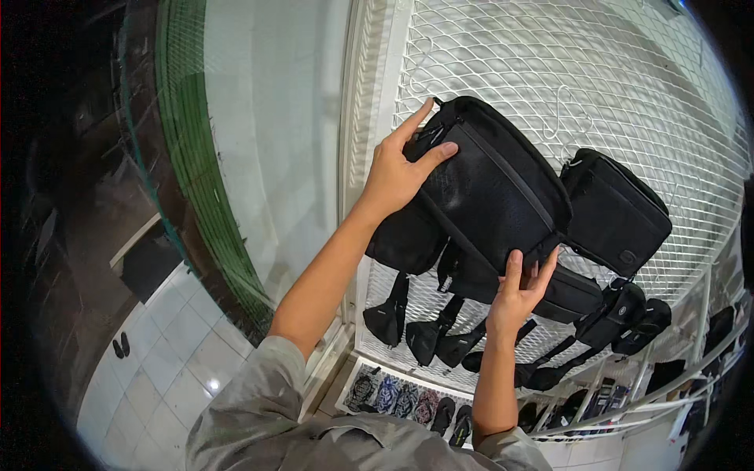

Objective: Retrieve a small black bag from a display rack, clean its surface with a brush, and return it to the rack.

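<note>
Both my hands hold a large black shoulder bag (489, 182) up before the white wire mesh panel (489, 47). With thumb and fingers my left hand (403, 159) grips its upper left corner, near a zipper pull. My right hand (524, 288) grips the lower right corner, thumb on the front. A dark strap (456, 232) runs diagonally below the bag's front. To the right hangs a smaller black bag (618, 215) with a small round emblem. Partly hidden behind the held bag are another black bag (406, 238) and a long black pouch (568, 294).
Several small black sling bags (383, 318) hang lower on the mesh. Bare white wire hooks (554, 112) stick out above. Flip-flops (406, 400) fill a white tray at the bottom. Curved metal rails (648, 412) lie lower right. Left are a glass pane (277, 147) and tiled floor (159, 377).
</note>
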`<action>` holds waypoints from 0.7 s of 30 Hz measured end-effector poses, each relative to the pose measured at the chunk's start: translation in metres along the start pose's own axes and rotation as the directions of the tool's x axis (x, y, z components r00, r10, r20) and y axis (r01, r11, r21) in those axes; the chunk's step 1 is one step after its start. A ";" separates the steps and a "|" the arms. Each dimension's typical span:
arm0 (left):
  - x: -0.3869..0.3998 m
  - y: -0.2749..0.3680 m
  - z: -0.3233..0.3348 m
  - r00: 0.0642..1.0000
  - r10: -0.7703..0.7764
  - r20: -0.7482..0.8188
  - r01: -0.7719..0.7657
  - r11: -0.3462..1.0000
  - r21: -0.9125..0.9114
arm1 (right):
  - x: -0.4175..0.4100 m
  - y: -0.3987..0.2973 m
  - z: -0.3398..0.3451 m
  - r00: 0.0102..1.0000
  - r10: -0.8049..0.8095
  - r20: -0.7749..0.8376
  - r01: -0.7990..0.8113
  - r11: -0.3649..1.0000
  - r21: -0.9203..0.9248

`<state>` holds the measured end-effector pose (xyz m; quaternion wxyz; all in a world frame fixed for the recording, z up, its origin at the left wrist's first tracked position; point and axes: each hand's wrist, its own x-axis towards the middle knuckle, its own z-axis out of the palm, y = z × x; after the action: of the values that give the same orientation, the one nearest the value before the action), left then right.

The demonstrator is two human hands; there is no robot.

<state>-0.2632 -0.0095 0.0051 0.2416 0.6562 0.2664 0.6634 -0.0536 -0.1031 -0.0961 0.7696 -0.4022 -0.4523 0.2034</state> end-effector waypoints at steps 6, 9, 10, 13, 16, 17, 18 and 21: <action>0.025 -0.022 -0.004 0.980 0.196 0.035 -0.195 0.981 -0.014 | 0.000 0.013 0.021 0.990 -0.110 -0.082 0.115 0.992 0.056; 0.029 -0.022 -0.007 0.987 0.132 0.088 -0.123 0.988 -0.097 | -0.001 0.015 0.025 0.985 -0.134 -0.112 0.136 0.991 0.013; 0.033 -0.019 -0.008 0.989 0.120 0.089 -0.114 0.990 -0.079 | 0.001 0.011 0.028 0.985 -0.121 -0.121 0.122 0.993 -0.001; 0.043 -0.022 -0.008 0.989 0.107 0.102 -0.098 0.991 -0.086 | 0.007 0.006 0.033 0.987 -0.092 -0.132 0.091 0.996 -0.012; 0.049 -0.027 -0.015 0.978 0.202 0.051 -0.203 0.979 0.015 | 0.010 -0.002 0.041 0.993 -0.067 -0.100 0.071 0.997 0.032; 0.050 -0.029 -0.018 0.977 0.205 0.053 -0.206 0.978 0.015 | 0.011 0.000 0.042 0.992 -0.069 -0.102 0.073 0.997 0.034; 0.049 -0.028 -0.018 0.976 0.210 0.051 -0.211 0.977 0.014 | 0.012 0.002 0.042 0.990 -0.094 -0.102 0.097 0.995 0.028; 0.051 -0.028 -0.021 0.974 0.221 0.050 -0.222 0.975 0.017 | 0.016 0.008 0.041 0.986 -0.134 -0.097 0.135 0.991 -0.003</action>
<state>-0.2865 0.0450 0.0243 0.1650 0.7002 0.1930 0.6673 -0.0805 -0.0700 -0.0827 0.8035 -0.3787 -0.4400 0.1320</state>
